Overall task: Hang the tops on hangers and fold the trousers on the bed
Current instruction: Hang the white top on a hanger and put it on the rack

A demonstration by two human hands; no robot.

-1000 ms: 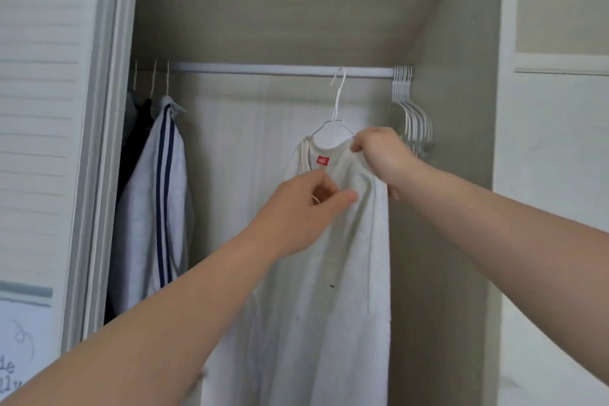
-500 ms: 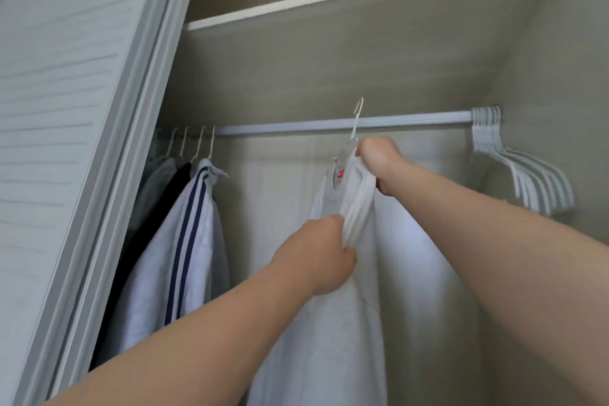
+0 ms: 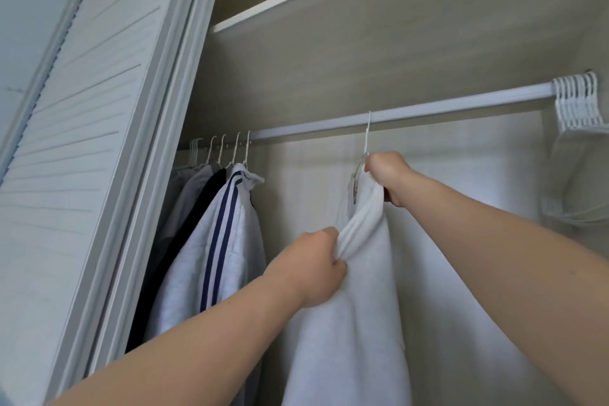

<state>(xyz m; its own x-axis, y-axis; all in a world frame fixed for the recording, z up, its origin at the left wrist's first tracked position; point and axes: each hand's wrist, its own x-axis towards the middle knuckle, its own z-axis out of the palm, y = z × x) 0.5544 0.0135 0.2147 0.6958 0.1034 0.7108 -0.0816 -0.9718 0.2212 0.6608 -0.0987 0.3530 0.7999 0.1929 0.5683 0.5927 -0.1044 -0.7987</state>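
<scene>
The step in hand is hanging a top: the white top (image 3: pixel 359 323) is on its hanger (image 3: pixel 366 138) inside the wardrobe, about midway along the rail (image 3: pixel 445 107). It is well apart from the striped jacket (image 3: pixel 227 241) on the left and the spare hangers (image 3: pixel 575 102) at the far right. The right hand (image 3: pixel 387 175) is clamped round the hanger's neck and the collar, and the left hand (image 3: pixel 313 270) is fisted on a bunched fold lower down. The hook crosses the rail, but I cannot tell whether it sits over it. Next, I judge, the hook must be seated and the cloth released to drop flat. A second ago the top faced front with the left fingers only pinching near the collar; now it is turned edge-on, and the view tilts up.
</scene>
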